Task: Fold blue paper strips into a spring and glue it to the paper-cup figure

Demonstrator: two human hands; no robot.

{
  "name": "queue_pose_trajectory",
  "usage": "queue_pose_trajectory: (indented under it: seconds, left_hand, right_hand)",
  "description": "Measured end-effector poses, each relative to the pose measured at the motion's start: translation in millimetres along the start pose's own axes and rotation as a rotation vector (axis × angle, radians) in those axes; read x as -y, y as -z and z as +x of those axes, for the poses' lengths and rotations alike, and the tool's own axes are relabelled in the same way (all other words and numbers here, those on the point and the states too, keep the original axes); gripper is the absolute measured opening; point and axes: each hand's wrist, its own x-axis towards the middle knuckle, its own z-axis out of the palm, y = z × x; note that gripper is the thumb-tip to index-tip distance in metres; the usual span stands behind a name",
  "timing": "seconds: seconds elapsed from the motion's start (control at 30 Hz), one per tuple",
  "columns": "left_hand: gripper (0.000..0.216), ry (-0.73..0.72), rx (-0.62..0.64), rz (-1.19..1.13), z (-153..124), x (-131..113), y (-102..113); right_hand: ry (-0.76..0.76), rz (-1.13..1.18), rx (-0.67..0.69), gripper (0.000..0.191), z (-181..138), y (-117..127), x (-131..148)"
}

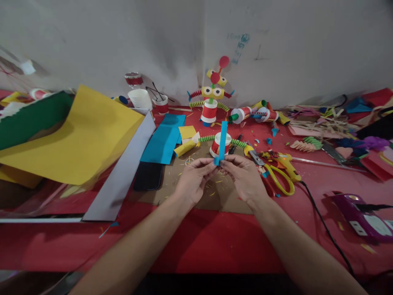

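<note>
Over the brown cardboard (170, 177), we pinch a blue paper strip (224, 139) at its lower end, fingertips of our left hand (195, 176) and right hand (245, 174) both closed on it — the rest stands nearly upright before the red-and-white cup (216, 144). Yellow-handled scissors (280, 169) lie to our right — just beside a glue gun (286, 162).

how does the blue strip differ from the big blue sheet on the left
The blue strip is narrow, while the blue sheet is much broader. The blue strip stands upright, pinched by the left hand and right hand; the blue sheet lies flat, untouched by either. Both are a similar bright blue.
</note>
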Motion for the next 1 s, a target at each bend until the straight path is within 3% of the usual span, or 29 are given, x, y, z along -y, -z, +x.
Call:
queue_pose_trajectory:
  seconds: [0.3,0.57,0.7,0.9,1.0]
  left_hand:
    - [0.017,-0.037,0.004,0.15,-4.2,-9.9,-2.2]
    - [0.019,-0.073,0.035,0.179,-0.1,-13.2,1.8]
    - [0.019,-0.073,0.027,0.169,-1.9,-13.4,0.9]
    - [0.02,-0.106,0.022,0.135,-5.3,-12.1,-4.8]
    - [0.016,-0.115,0.035,0.128,-7.0,-11.5,-6.4]
  right_hand:
    - [0.055,-0.07,-0.001,0.013,-2.9,0.3,1.5]
    - [0.29,-0.359,0.101,0.018,-3.3,4.4,0.9]
    - [0.335,-0.451,0.076,0.02,-4.3,2.7,0.6]
    - [0.299,-0.374,0.144,0.018,-7.2,-1.4,-3.2]
    - [0.252,-0.269,0.059,0.021,-6.2,-1.6,-7.8]
